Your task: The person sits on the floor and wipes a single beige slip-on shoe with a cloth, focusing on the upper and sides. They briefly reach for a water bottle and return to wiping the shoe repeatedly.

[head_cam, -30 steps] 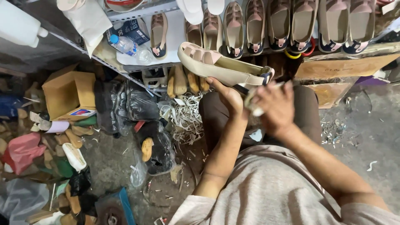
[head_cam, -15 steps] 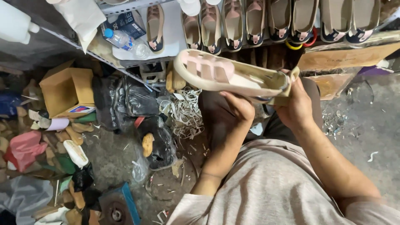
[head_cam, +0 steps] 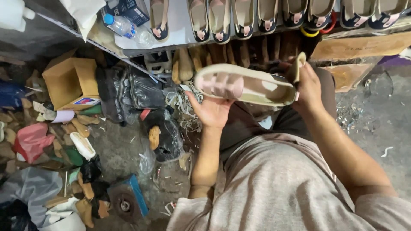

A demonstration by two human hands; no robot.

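Our left hand (head_cam: 212,112) under the sandal (head_cam: 245,84), our right hand (head_cam: 309,87) at its right end, shelf of shoes (head_cam: 180,30) beyond, cardboard box (head_cam: 70,81) far left

A cream-coloured sandal (head_cam: 246,85) is lying almost level in mid-air, sole side turned away and its footbed facing up toward the camera. Its toe end is pointing to the left of the view, where broad pale pink straps are crossing over the front. The heel end is sitting to the right, with a beige back strap standing up from it. The footbed is showing plain and light, with a darker rim running around its edge. The sandal is hovering in front of the worktop edge, above the person's lap.
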